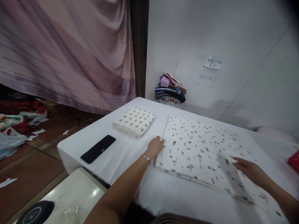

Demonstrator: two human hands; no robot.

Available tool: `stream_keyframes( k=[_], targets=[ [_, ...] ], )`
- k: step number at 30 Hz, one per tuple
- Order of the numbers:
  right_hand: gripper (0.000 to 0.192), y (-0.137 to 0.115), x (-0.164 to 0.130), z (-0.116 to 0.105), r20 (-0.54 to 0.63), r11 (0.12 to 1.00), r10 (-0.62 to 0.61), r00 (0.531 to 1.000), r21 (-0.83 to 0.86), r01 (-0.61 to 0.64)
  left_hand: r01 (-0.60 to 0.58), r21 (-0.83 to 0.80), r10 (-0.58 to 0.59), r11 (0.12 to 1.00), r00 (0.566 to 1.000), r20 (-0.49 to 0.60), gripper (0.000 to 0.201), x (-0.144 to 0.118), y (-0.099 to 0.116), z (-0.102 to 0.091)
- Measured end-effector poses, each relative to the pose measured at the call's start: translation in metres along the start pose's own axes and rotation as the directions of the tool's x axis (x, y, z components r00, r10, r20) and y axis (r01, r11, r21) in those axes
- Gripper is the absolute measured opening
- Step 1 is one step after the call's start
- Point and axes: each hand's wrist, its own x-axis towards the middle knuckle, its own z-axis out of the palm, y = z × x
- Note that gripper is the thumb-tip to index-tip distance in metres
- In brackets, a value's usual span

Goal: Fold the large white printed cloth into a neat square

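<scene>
Head view, the 1 view available. Printed cloth (pixel 193 144): laid flat on the white-covered desk (pixel 130 151), in front of the person, to the right of a smaller folded cloth (pixel 135 122) and a black phone (pixel 98 149).

Left hand (pixel 154 147): at the cloth's left edge, fingers drawn together rather than spread. Right hand (pixel 246 168): over the cloth's right part, fingers close together and pointing left, a white bit at their tips. Blur there is considerable; whether either hand pinches fabric cannot be told.

Risk, as judged: a pull by the right hand against a light left hold could skew the layers, leaving uneven edges or creases. The smooth covering could let the whole cloth slide. Its lower-right part, nearest the person, appears likeliest to slip.

Orientation: long axis runs left to right, slanting towards the person at the right; the short left edge faces the folded cloth.
</scene>
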Motion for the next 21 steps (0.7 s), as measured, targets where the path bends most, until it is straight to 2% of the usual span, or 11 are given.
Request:
stream_keyframes(
  k=[1, 3, 8, 11, 16, 21],
  targets=[
    [0.035, -0.022, 0.012, 0.014, 0.094, 0.993, -0.052, 0.994, 0.109, 0.041, -0.002, -0.012, 0.002, 1.000, 1.000, -0.001, 0.036, 0.014, 0.003, -0.002],
    [0.039, -0.074, 0.029, 0.039, 0.206, 0.963, -0.128, 0.970, 0.258, 0.072, -0.006, -0.028, 0.006, 1.000, 1.000, -0.003, 0.033, 0.041, 0.009, -0.002],
    [0.026, -0.208, 0.066, 0.088, 0.267, 0.924, -0.179, 0.947, 0.376, 0.068, -0.046, -0.079, 0.046, 0.996, 0.999, -0.008, 0.027, 0.084, 0.015, 0.010],
    [0.018, -0.265, 0.097, 0.109, 0.265, 0.945, -0.161, 0.951, 0.319, 0.071, -0.053, -0.114, 0.050, 0.992, 0.998, -0.025, 0.029, 0.093, 0.010, 0.019],
    [0.011, -0.317, 0.149, 0.132, 0.260, 0.975, -0.100, 0.960, 0.216, 0.043, -0.059, -0.140, 0.051, 0.988, 0.997, -0.054, 0.029, 0.094, 0.002, 0.026],
    [0.027, -0.340, 0.185, 0.147, 0.266, 0.998, -0.022, 0.964, 0.054, 0.007, -0.087, -0.129, 0.077, 0.988, 0.994, -0.082, 0.022, 0.091, 0.003, 0.031]
  ],
)
